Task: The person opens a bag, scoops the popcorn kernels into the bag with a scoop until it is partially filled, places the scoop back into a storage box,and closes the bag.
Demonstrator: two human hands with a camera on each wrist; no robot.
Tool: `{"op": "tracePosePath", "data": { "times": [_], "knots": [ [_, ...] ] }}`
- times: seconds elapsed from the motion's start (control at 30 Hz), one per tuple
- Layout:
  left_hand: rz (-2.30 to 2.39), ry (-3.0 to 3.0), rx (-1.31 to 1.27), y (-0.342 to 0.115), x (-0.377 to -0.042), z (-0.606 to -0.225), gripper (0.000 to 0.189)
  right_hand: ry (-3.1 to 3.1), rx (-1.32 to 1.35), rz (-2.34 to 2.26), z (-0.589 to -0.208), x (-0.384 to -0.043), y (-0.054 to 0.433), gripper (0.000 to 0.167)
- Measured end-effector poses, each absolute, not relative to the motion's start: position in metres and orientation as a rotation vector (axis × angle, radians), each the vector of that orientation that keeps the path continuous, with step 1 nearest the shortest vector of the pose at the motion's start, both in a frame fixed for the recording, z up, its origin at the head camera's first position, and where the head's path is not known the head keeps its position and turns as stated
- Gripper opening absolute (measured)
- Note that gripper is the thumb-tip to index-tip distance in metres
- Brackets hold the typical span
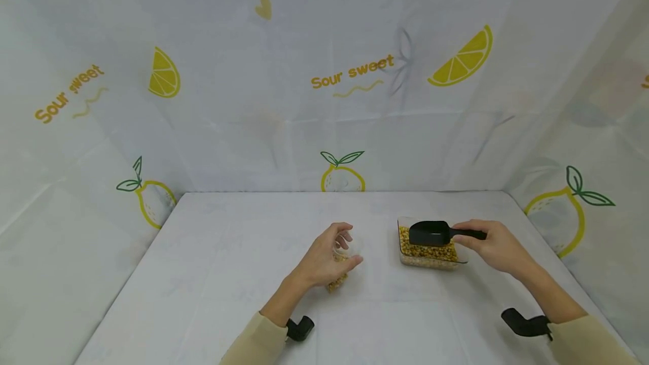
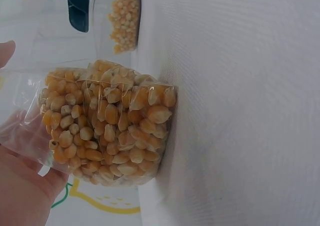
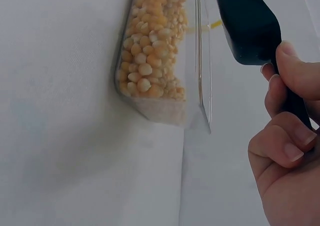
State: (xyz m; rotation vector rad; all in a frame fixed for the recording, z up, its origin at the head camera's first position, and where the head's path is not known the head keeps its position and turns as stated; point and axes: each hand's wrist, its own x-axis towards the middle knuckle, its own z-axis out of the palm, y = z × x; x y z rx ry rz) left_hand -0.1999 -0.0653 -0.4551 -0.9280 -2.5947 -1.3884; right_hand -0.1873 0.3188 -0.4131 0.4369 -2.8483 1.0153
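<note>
Above corn (image 1: 430, 252), black scoop (image 1: 437, 234), in right hand (image 1: 501, 248)

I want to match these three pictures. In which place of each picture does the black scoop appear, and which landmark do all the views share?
Head: right of centre, the black scoop over the rectangular clear container, its handle in the right hand.
Left wrist: upper left, cut off by the top edge.
Right wrist: upper right, also cut off by the top edge.
Shared landmark: the rectangular clear container, with corn kernels inside.
</note>
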Motion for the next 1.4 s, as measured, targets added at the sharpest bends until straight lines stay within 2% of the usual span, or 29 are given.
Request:
{"op": "tracePosePath", "data": {
  "times": [0.9, 1.4],
  "knots": [
    [-1.400, -2.586, -0.926, -0.065, -0.200, -0.455, 0.062, -2.884, 0.415, 0.784, -0.415, -0.192, 0.338, 0.026],
    [-1.422, -2.593, -0.912, -0.065, -0.200, -0.456, 0.061, -2.950, 0.445, 0.744, -0.420, -0.200, 0.329, 0.029]
  ]
}}
